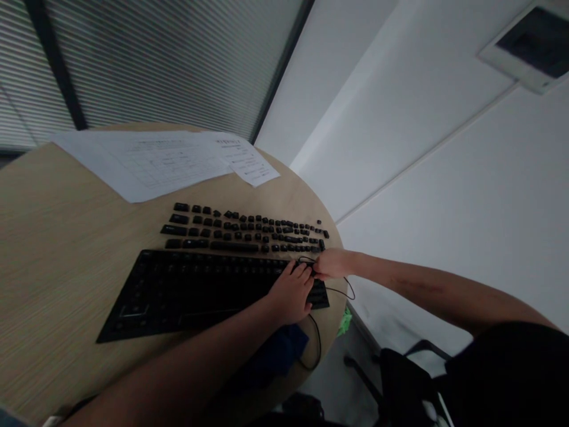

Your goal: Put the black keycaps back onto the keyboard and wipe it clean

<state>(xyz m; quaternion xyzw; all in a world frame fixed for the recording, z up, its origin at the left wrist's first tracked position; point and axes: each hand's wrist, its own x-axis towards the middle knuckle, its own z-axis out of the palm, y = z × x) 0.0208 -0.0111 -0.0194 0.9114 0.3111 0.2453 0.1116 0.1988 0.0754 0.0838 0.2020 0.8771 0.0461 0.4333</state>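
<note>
A black keyboard [191, 290] lies on the round wooden table, its key bed very dark. Loose black keycaps [234, 245] are laid out in several rows just beyond it. My left hand [293, 290] rests on the keyboard's right part, fingers apart. Close beside it, at the keyboard's far right end, my right hand [331, 264] has its fingers pressed together; whatever they hold is too small and dark to make out. A thin black cable [341, 290] loops around the right end of the keyboard, near both hands.
Printed paper sheets [164, 163] lie at the back of the table [53, 237]. A dark blue cloth [284, 350] sits at the near edge, below my left hand. White wall and blinds stand behind. A black chair [404, 379] and something green [345, 321] are at the lower right.
</note>
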